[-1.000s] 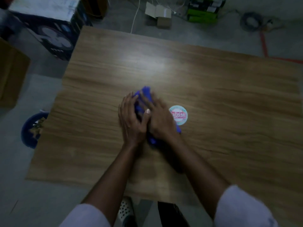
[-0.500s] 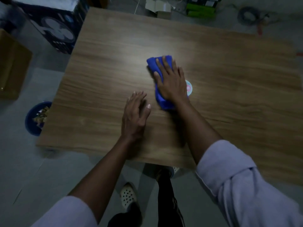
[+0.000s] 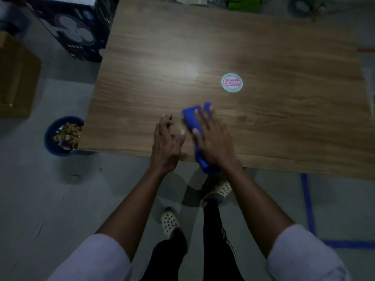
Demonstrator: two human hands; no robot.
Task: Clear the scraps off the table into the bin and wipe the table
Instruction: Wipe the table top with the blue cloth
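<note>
At the table's [image 3: 284, 128] near edge the right hand [image 3: 213, 142] presses the blue cloth [image 3: 192, 118] with flat, spread fingers. Beside it the left hand [image 3: 165, 145] rests loose, holding nothing. Left, the bin [image 3: 48, 138] holds scraps [image 3: 68, 134]. Farther on lies a sticker [image 3: 232, 82].

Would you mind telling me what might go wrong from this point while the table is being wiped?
1. One end of the blue cloth hangs over the near edge of the table under the right hand; it may slip off.
2. Anything swept off that edge would likely miss the bin, which sits by the left corner.
3. A stroke could catch the round sticker.
</note>
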